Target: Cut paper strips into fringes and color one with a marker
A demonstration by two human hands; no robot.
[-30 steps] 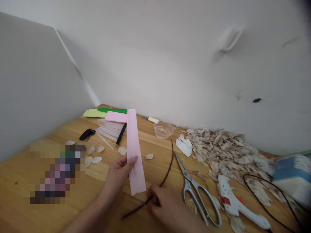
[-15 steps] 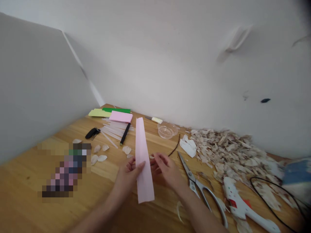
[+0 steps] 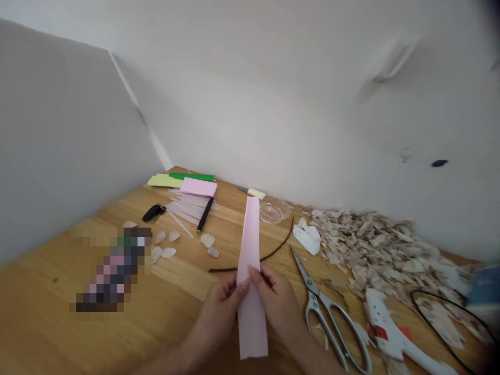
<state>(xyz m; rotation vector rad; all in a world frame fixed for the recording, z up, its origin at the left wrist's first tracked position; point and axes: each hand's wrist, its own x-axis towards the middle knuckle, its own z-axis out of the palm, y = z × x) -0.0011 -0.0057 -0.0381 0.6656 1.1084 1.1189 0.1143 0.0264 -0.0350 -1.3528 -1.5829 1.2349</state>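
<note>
A long pink paper strip (image 3: 250,250) stands lengthwise over the wooden table (image 3: 47,323), held near its middle by both hands. My left hand (image 3: 221,302) pinches its left edge and my right hand (image 3: 275,297) pinches its right edge, fingertips nearly meeting. A thin dark curved twig (image 3: 273,250) lies on the table just behind the strip. Silver scissors (image 3: 326,312) lie shut to the right of my right hand.
A white glue gun (image 3: 394,336) with a black cord (image 3: 449,317) lies at the right, beside a heap of pale flakes (image 3: 375,245). Farther back are a clear dish (image 3: 274,212), glue sticks (image 3: 185,208), a black pen (image 3: 204,214), keys (image 3: 153,212), coloured paper sheets (image 3: 183,182) and loose petals (image 3: 166,245).
My right hand let go of the twig, which now lies on the table, and joined the left hand on the pink strip. The strip has shifted right and toward me.
</note>
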